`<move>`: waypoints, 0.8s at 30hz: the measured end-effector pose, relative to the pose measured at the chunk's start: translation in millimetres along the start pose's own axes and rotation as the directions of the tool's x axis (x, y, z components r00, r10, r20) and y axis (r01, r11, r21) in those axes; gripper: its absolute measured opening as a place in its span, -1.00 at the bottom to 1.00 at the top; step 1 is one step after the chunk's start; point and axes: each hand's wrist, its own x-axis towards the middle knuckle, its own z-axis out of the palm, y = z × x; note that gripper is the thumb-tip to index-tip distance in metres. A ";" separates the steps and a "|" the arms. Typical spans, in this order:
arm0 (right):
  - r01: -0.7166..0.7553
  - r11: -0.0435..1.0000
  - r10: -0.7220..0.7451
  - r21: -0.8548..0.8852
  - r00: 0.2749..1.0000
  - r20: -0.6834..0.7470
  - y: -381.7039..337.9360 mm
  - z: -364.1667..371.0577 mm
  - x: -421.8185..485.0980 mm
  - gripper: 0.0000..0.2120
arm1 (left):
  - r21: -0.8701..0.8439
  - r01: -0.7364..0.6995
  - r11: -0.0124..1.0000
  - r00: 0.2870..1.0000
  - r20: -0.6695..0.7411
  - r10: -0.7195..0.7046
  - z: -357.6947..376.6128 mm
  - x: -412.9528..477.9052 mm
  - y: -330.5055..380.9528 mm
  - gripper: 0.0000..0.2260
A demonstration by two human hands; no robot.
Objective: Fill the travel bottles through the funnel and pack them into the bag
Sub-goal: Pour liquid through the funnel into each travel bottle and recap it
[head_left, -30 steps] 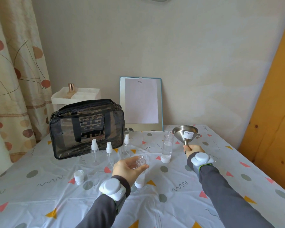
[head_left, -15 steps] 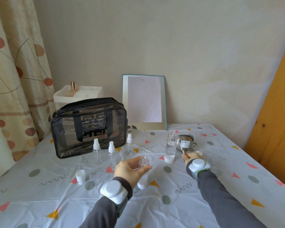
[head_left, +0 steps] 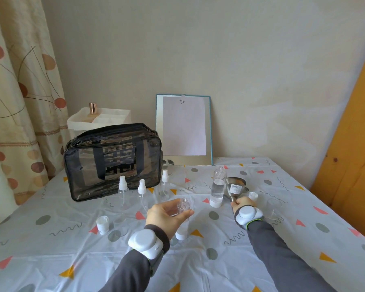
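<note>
My left hand (head_left: 165, 216) grips a clear travel bottle (head_left: 183, 220) with an open neck, standing upright on the table's middle. My right hand (head_left: 241, 202) pinches the stem of a steel funnel (head_left: 235, 187), held low just right of a taller clear bottle (head_left: 217, 188) that is partly filled and has no cap. Three small spray bottles (head_left: 142, 191) stand in front of the black see-through bag (head_left: 112, 157), which sits closed at the back left. A white cap (head_left: 102, 224) lies left of my left hand.
A clear cup (head_left: 273, 208) and a small white cap (head_left: 253, 195) sit right of my right hand. A framed sheet (head_left: 184, 128) leans on the wall, with a white organiser tray (head_left: 99, 119) behind the bag. A wooden board (head_left: 350, 133) stands at the right.
My right hand has lowered the funnel from above the tall bottle's height down to the table beside it. My left hand has kept its hold on the small bottle.
</note>
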 end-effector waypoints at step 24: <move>0.546 0.753 -0.633 0.367 0.754 0.178 -71.6 5.7 -92.1 -0.48 | 0.006 -0.001 1.000 1.000 0.015 0.001 -0.8 -6.8 6.5 -0.76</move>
